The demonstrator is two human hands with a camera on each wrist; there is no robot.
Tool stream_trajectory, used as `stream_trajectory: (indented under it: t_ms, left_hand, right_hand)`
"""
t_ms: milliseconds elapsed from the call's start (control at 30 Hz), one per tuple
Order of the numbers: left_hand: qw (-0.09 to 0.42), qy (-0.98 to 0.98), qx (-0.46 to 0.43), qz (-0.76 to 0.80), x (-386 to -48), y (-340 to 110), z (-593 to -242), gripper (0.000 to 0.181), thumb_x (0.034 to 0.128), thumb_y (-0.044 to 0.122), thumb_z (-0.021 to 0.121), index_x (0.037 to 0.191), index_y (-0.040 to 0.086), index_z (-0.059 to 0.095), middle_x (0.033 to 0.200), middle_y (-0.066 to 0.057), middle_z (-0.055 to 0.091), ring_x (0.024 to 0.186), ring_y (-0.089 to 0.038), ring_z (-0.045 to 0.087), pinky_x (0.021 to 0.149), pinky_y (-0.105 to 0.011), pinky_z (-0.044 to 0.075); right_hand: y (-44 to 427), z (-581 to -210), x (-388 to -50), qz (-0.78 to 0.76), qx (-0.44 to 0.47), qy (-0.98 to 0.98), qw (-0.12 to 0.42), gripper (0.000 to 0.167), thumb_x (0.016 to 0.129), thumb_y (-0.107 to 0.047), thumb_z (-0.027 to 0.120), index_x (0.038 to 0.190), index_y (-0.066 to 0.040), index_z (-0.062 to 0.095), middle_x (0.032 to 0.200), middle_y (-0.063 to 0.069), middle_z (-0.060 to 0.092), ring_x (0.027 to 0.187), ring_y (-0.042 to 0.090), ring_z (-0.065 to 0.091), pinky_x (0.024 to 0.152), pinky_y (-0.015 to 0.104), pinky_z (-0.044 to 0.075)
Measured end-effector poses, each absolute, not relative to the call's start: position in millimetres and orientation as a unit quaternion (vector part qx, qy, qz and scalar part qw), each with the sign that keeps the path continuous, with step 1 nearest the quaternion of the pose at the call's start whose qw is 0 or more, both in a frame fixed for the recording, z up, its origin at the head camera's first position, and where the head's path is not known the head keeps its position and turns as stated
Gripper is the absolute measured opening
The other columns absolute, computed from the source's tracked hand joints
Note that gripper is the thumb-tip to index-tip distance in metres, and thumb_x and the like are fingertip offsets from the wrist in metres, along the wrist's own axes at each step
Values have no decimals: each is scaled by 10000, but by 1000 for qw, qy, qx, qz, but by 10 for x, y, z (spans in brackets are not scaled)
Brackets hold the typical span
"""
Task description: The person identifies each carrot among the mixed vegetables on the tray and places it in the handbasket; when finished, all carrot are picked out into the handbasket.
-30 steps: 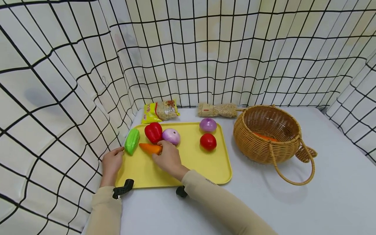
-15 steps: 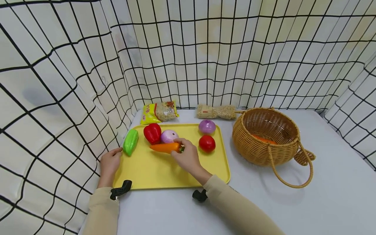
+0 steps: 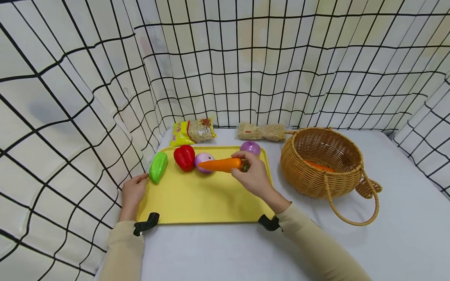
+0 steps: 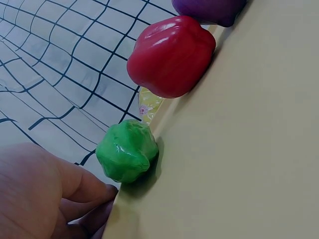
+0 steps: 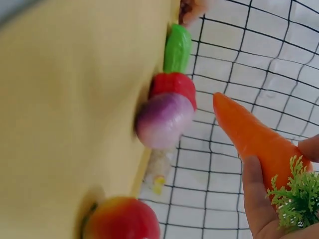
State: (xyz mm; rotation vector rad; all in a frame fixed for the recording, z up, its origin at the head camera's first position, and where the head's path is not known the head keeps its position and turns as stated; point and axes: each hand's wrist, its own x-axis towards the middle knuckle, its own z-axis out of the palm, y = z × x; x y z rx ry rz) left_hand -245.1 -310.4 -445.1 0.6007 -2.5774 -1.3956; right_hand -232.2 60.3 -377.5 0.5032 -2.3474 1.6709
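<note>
My right hand (image 3: 254, 176) holds an orange carrot (image 3: 221, 165) by its thick end, above the yellow tray (image 3: 197, 203). In the right wrist view, the carrot (image 5: 254, 134) lies between thumb and fingers, its leafy green top (image 5: 299, 199) near the palm. At the tray's left edge, my left hand (image 3: 134, 192) pinches the rim. Close to those fingers lies a ridged green vegetable (image 4: 127, 151). A red bell pepper (image 3: 184, 158) and a purple onion (image 3: 204, 159) sit farther in, the carrot's tip overlapping the onion in the head view.
Another purple onion (image 3: 250, 147) sits at the tray's back right; a round red-yellow fruit (image 5: 122, 219) shows in the right wrist view. A wicker basket (image 3: 302, 179) with something orange inside stands right. Two food packets (image 3: 193, 132) lie behind the tray, before black netting (image 3: 232, 93).
My right hand has lifted the carrot off the tray's left part and carried it rightward, now covering the round red thing in the head view. The left hand stays at the rim.
</note>
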Motion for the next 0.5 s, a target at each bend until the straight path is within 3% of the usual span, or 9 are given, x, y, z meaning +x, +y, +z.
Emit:
stream_trajectory:
  t_ms: [233, 500]
  left_hand:
    - [77, -859, 200, -465, -2465, -3111, -4445, 415, 1007, 154, 418, 1374, 13, 550, 1441, -187, 491, 1378, -354, 377, 1114, -465, 321]
    - [70, -859, 202, -466, -2474, -3108, -4454, 415, 1011, 155, 418, 1377, 8, 545, 1448, -190, 482, 1381, -358, 371, 1115, -472, 318]
  right_hand:
    - [914, -3647, -2345, 518, 186, -824, 130, 359, 816, -61, 693, 1167, -123, 658, 1144, 68, 643, 954, 220, 610, 697, 309, 536]
    - [1302, -3479, -2427, 539, 134, -824, 112, 367, 861, -55, 672, 1225, -66, 627, 1219, 118, 612, 967, 258, 586, 686, 257, 520]
